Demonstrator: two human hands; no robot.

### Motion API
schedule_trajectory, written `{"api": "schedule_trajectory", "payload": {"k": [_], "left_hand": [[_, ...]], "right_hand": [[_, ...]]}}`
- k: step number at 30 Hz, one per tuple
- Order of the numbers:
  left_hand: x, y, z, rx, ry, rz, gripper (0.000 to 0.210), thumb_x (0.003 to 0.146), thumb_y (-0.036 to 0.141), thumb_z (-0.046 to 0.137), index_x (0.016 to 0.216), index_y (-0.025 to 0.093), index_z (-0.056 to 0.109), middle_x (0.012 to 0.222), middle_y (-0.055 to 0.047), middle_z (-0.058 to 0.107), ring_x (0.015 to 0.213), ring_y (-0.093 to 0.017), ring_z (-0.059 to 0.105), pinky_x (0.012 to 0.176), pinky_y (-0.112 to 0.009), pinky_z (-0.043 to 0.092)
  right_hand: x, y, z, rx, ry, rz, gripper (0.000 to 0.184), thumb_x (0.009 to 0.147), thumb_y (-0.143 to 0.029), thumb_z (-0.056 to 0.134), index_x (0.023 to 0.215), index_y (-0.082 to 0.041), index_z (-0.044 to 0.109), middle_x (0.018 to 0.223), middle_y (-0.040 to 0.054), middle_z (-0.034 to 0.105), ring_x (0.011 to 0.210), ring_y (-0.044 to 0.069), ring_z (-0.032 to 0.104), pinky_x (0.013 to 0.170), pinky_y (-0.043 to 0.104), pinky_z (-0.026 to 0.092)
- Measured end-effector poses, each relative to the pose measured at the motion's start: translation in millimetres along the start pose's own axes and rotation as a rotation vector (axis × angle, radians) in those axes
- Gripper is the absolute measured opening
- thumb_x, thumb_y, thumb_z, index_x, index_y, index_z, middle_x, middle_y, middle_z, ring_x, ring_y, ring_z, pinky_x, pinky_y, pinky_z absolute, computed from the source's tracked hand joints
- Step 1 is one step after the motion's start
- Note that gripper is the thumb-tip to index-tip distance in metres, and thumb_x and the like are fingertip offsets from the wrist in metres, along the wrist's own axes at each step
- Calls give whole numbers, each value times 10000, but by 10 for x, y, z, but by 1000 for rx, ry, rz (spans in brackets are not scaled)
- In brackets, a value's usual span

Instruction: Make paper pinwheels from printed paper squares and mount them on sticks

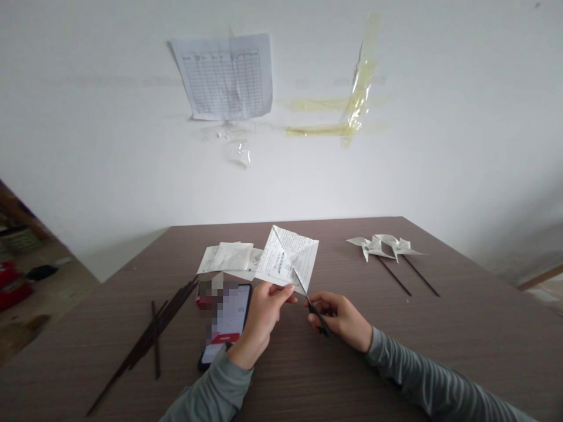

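Note:
My left hand (268, 308) pinches the near edge of a printed paper square (295, 249), thumb on top, holding it raised above the table. Diagonal lines run across the square toward its corners. In my right hand (336, 316) is a pair of scissors (313, 310) with dark handles; the blades lie over the square's near corner, pointing toward its middle. Whether the blades are cutting through the paper or resting on it, I cannot tell. Part of the handles is hidden by my fingers.
Paper sheets (226, 258) lie behind my left hand. A phone (229, 322) and a small red box (204, 302) sit left of it, near several dark sticks (153, 331). Two paper pinwheels (373, 246) on sticks rest at the right on the brown table (440, 346).

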State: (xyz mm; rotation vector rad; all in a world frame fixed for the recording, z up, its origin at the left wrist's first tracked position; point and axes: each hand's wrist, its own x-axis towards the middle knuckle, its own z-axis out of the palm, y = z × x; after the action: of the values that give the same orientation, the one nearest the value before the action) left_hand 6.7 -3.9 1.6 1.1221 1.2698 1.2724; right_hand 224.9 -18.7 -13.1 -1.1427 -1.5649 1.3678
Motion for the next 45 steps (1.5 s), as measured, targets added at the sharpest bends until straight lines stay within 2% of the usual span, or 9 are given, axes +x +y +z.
{"api": "schedule_trajectory", "payload": {"k": [3, 8, 14, 24, 30, 38, 45], "left_hand": [[-11, 7, 1, 6, -13, -37, 316, 789, 428, 1014, 871, 246, 769, 855, -77, 892, 851, -319, 931, 443, -207, 342], [-32, 25, 0, 18, -28, -20, 302, 808, 432, 1037, 900, 242, 821, 881, -99, 918, 910, -376, 951, 463, -245, 357], [-39, 60, 17, 48, -15, -47, 332, 782, 454, 1044, 876, 246, 803, 828, -87, 885, 859, -348, 915, 464, -242, 335], [-57, 77, 13, 28, -9, -30, 227, 811, 364, 998, 888, 243, 822, 892, -110, 923, 868, -369, 926, 475, -259, 313], [-51, 71, 5, 50, -21, -21, 266, 793, 428, 998, 874, 250, 817, 813, -98, 887, 862, -363, 915, 473, -246, 319], [-57, 69, 0, 47, -24, -12, 298, 788, 456, 1029, 887, 261, 827, 884, -113, 925, 888, -390, 931, 462, -268, 341], [-66, 82, 12, 54, -13, -10, 292, 777, 450, 1036, 875, 260, 837, 862, -109, 913, 858, -390, 925, 463, -278, 348]], "right_hand": [[-7, -12, 0, -5, 2, -6, 708, 677, -864, 1107, 1011, -279, 891, 761, 98, 833, 679, 337, 749, 722, 496, 661], [-15, -41, 0, -11, 13, -12, 743, 674, -904, 1099, 1013, -276, 891, 764, 109, 833, 679, 355, 761, 722, 518, 676], [-15, -70, 14, -15, 12, 7, 790, 638, -960, 1075, 998, -286, 875, 756, 108, 813, 704, 369, 760, 702, 516, 664], [-26, -73, 22, 5, 10, -7, 736, 678, -896, 1087, 1000, -269, 878, 741, 96, 798, 669, 328, 719, 696, 498, 654], [-18, -59, 22, -19, 12, -10, 709, 687, -881, 1078, 1006, -280, 881, 754, 92, 795, 684, 341, 732, 691, 494, 640], [-9, -25, 15, -15, 16, -15, 755, 683, -915, 1081, 1033, -274, 891, 774, 103, 809, 703, 346, 747, 700, 496, 653], [-14, -59, 25, -13, 23, -7, 769, 660, -934, 1083, 1017, -282, 887, 764, 106, 817, 701, 357, 754, 715, 512, 670]]}}
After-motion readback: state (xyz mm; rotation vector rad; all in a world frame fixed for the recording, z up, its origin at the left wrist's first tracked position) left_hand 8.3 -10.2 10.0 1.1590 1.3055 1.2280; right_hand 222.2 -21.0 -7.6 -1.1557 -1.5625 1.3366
